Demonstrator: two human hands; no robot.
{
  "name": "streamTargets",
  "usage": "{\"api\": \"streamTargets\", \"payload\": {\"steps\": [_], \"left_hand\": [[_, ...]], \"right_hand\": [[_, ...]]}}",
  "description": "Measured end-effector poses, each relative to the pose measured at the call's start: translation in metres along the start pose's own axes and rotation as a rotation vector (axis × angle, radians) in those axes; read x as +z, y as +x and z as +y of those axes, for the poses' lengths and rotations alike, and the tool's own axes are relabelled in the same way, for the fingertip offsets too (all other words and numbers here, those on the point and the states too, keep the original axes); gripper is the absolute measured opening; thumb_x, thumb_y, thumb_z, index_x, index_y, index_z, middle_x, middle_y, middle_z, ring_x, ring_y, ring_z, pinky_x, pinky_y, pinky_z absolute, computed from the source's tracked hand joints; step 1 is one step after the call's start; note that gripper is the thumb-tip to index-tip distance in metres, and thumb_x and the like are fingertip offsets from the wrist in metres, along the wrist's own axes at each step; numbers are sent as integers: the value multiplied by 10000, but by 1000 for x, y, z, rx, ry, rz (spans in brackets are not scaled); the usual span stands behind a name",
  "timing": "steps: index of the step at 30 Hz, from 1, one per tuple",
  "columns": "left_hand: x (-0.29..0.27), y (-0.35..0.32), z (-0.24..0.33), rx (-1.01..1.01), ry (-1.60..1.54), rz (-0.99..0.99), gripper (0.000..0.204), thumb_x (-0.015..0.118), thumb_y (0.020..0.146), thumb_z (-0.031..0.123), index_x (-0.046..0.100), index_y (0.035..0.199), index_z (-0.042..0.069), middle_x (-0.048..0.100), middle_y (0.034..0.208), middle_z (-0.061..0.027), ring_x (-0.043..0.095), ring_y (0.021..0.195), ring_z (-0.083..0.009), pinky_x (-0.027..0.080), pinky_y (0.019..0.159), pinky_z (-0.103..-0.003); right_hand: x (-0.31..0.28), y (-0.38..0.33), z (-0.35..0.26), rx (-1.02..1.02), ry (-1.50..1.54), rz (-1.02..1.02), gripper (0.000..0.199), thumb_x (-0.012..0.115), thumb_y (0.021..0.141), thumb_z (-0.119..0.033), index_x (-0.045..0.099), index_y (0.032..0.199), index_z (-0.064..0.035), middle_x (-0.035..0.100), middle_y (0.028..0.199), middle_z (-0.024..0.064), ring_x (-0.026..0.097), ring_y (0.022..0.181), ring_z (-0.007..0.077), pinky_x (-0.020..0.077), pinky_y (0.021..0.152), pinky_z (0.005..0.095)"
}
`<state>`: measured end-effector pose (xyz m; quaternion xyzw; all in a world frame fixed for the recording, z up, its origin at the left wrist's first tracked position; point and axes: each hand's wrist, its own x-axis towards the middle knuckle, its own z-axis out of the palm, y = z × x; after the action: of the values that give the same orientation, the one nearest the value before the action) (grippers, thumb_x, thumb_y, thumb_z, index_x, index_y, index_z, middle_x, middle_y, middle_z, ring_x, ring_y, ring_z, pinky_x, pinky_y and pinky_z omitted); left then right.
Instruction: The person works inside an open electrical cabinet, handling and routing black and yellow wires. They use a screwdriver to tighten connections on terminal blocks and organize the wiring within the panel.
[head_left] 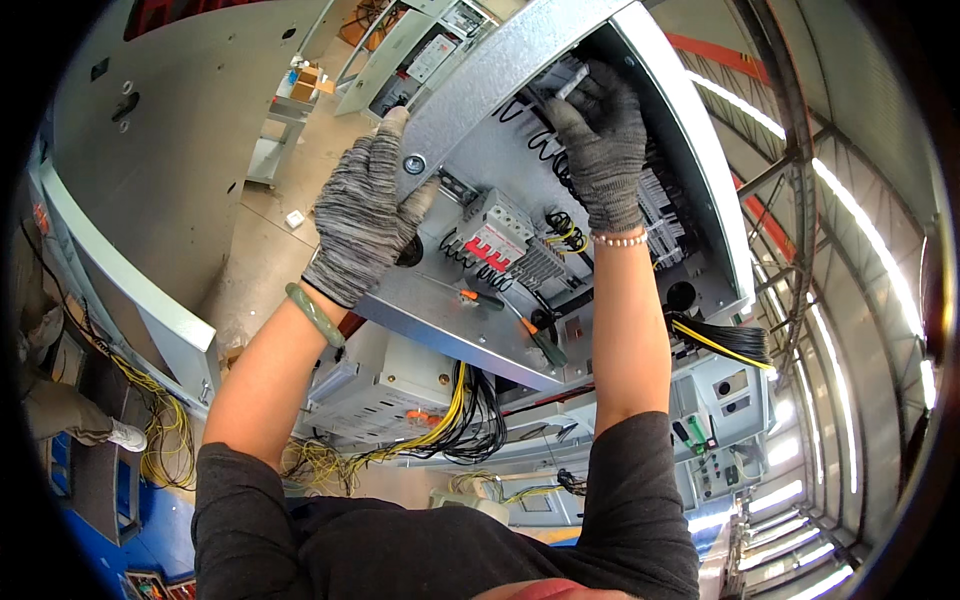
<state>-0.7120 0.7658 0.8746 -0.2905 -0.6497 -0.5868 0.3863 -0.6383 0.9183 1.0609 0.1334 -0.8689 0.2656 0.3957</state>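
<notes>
Both my hands wear grey knitted gloves. My left hand (362, 210) grips the corner of a bare metal cabinet frame (500, 85), its fingers along the outer edge and its thumb on the other side of a bolt hole. Deep inside the cabinet, my right hand (605, 135) pinches a small whitish stick-like piece (573, 82) whose kind I cannot make out. Black coiled wires (545, 145) hang beside that hand. Between my arms sits a white circuit breaker (497, 232) with red parts. Two orange-and-dark-handled tools (482, 298) lie at the cabinet's lower side.
Black and yellow cable bundles (470, 415) hang below the cabinet; another bundle (725, 342) sticks out at its right. A large grey panel (170, 160) stands at left. Yellow wires (168, 440) and a person's shoe (127, 435) are at lower left. Another open cabinet (420, 60) stands behind.
</notes>
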Motion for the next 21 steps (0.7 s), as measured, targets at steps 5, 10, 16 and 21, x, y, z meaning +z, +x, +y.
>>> {"api": "streamTargets", "payload": {"steps": [5,10,16,21], "left_hand": [[4,-4,1,21,48,30,753,753,812,317,421,1429,43,605,1242,-185,604,1102,-341,502,937,-413],[6,-4,-3,58,62,85,763,755,807,330,420,1433,49,604,1261,-171,610,1098,-331,511,929,-403],[4,-1,-1,10,3,20,759,754,807,325,422,1432,50,601,1272,-172,614,1100,-326,516,925,-398],[4,-2,-2,38,44,50,764,761,802,323,423,1429,46,599,1273,-174,613,1105,-324,516,927,-400]], "right_hand": [[6,17,5,17,-232,38,539,787,776,-117,533,1230,23,662,991,119,667,897,180,569,747,320],[16,32,-12,37,-766,14,544,824,758,-254,611,1182,13,680,913,140,669,840,217,548,787,350],[18,42,-17,54,-951,-31,498,755,780,-335,616,1197,-101,698,1003,177,680,945,339,546,856,439],[24,37,-19,-61,-783,110,279,722,755,-194,624,969,-43,563,677,110,541,616,290,464,609,435]]}}
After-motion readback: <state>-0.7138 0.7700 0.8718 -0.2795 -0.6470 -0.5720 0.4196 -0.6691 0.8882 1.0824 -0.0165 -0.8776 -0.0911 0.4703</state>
